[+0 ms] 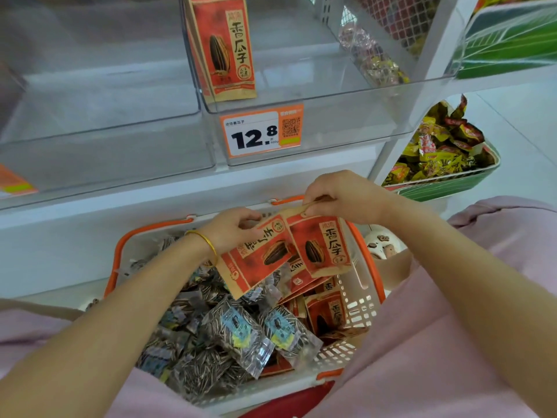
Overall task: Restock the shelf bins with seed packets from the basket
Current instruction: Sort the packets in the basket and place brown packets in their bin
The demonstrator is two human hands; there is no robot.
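A white basket (360, 303) with orange handles sits in front of me, full of seed packets. My left hand (233, 229) grips a red-and-tan seed packet (259, 256) lying sideways above the basket. My right hand (343, 197) pinches the top edge of a second red seed packet (324, 248) held upright beside the first. More red packets (327, 313) lie at the basket's right, and clear packets of striped seeds (238, 330) fill its left and middle. Above, one red packet (224, 46) stands upright at the left end of a clear shelf bin (331, 98).
A second clear bin (99, 113) sits to the left on the shelf. A price tag (260, 131) reading 12.8 hangs under the bin with the packet. At the right, a green-and-white tub (452, 182) holds yellow and red snack packs. Pink-clothed knees flank the basket.
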